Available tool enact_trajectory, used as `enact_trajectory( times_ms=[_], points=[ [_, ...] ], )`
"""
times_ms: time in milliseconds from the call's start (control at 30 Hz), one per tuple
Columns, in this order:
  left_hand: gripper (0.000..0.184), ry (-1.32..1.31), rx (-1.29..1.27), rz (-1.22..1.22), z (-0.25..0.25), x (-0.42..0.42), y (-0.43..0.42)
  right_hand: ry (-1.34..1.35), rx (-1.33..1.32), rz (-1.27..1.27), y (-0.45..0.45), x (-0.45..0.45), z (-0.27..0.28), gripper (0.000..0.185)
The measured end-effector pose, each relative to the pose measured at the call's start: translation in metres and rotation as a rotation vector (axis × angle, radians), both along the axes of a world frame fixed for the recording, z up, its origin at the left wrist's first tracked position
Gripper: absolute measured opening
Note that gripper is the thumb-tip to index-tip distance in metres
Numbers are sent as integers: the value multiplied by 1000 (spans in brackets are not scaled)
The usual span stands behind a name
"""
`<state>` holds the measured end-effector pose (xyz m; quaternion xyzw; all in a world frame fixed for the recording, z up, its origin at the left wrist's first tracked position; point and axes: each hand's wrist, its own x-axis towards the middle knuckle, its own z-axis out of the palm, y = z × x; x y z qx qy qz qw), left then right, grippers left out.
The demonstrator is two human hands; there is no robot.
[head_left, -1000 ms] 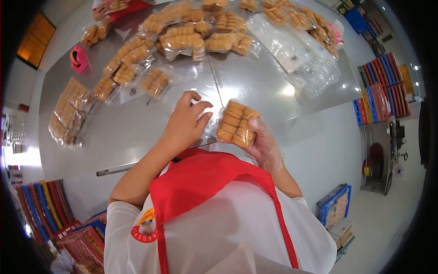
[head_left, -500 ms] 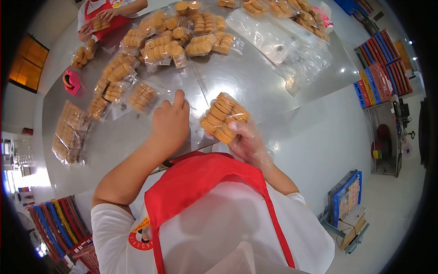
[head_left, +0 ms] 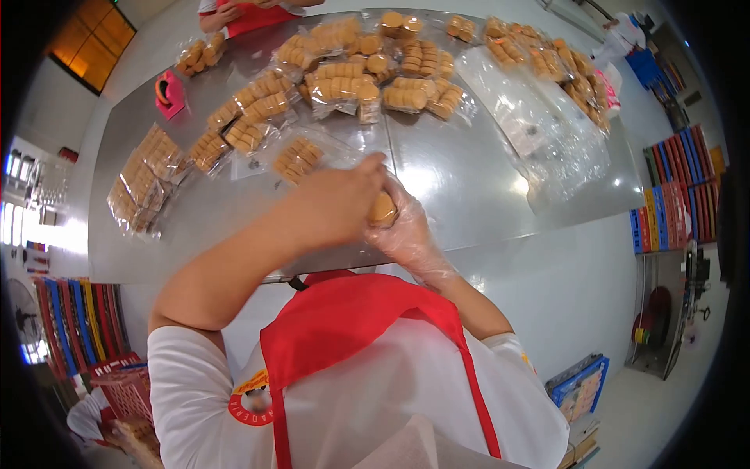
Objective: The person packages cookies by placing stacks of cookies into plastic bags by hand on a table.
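Note:
My right hand [head_left: 408, 238], in a clear plastic glove, is wrapped round a packet of round cookies [head_left: 383, 209] just above the table's near edge. Only one end of this packet shows, with a pale golden cookie facing up. My left hand [head_left: 344, 201] is bare and closed against the packet's left side, its fingers bent and partly hidden behind the knuckles. Just beyond my left hand, another clear packet of cookies [head_left: 298, 159] lies on the steel table [head_left: 437, 168].
Several filled cookie packets [head_left: 337, 84] lie across the far middle and left. Flat clear bags [head_left: 539, 129] spread on the right, below more packets [head_left: 574, 74]. A pink tape dispenser [head_left: 170, 95] stands at the far left. Across the table is a person in a red apron [head_left: 262, 17].
My left hand has moved right and closed against the packet in my right hand. The packet has turned end-up and is now mostly covered. The view has tilted upward.

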<state>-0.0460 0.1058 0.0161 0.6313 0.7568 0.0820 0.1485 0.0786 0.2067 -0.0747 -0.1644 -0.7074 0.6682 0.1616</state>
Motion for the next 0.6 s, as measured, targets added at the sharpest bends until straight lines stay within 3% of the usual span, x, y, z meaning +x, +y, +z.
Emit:
enact_trajectory(
  times_ms=[33, 133, 167, 233, 300, 467, 567, 600],
  points=[
    [59, 12, -13, -12, -3, 8, 0, -90, -165, 20, -1, -4, -4, 64],
    [57, 35, -48, -10, -26, 25, 2, -34, -965, -2, 4, -23, -57, 60],
    [57, 18, -20, 15, -31, 29, 2, -52, -1227, -4, 1, -28, -39, 53],
    [55, -24, -17, 50, -34, 36, 4, -449, -364, -592, -50, -55, -7, 48],
    [52, -79, -116, 62, -26, 41, 9, -528, -109, -722, -66, -64, -2, 46],
    [48, 2, 123, -50, -56, 54, 1, -56, -1131, -43, -33, -61, -22, 48],
    [47, -107, -28, -59, -57, 62, 5, 91, -1330, 70, -37, -81, -42, 50],
    [47, -123, -34, -69, -54, 61, 4, 34, -1261, 40, -37, -81, -48, 48]
  ],
)
